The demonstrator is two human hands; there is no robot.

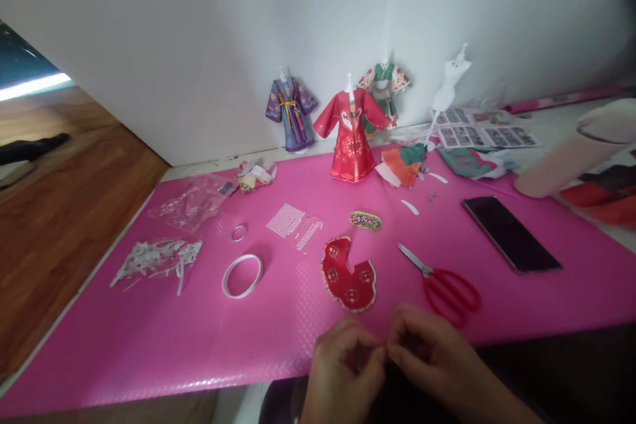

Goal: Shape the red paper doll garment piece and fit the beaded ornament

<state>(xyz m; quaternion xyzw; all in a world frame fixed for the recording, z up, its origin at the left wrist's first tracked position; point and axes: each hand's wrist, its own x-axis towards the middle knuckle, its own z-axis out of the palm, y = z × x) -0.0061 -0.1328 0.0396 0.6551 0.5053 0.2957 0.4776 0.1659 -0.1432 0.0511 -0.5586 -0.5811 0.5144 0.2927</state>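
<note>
At the near edge of the pink table, my left hand [346, 368] and my right hand [430, 354] meet with their fingertips pinched together. Whatever lies between the fingers is too small to make out. Just beyond them rests a red patterned cloth piece [350, 281] with a scalloped, trimmed edge and a notch cut into it. Red-handled scissors [437, 278] lie partly spread beside my right hand, blades pointing away to the left. Behind the red piece sits a small oval, multicoloured speckled item [366, 220] with a green rim.
Tape rolls [242, 276], white paper strips [156, 262], a clear plastic bag [191, 202] and a bead sheet [285, 220] lie left. A phone [511, 233] and a pink cylinder [571, 152] are right. Dressed mini mannequins [352, 136] and a bare one [447, 83] stand behind.
</note>
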